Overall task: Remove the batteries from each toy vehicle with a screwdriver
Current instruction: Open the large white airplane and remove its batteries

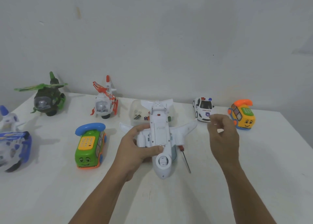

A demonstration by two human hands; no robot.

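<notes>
A white toy airplane lies belly-up at the table's middle, nose toward me, with its battery cover in place. My left hand grips its fuselage from the left, thumb across the underside. My right hand hovers to the right of the wing, above the table, its fingertips pinching something tiny that looks like a screw. A screwdriver lies on the table beside the plane's right side, its red handle partly under the wing.
A clear container holding batteries and small parts stands behind the plane. Around it are a green phone bus, a red-white helicopter, a green helicopter, a blue helicopter, a police car and a yellow phone bus.
</notes>
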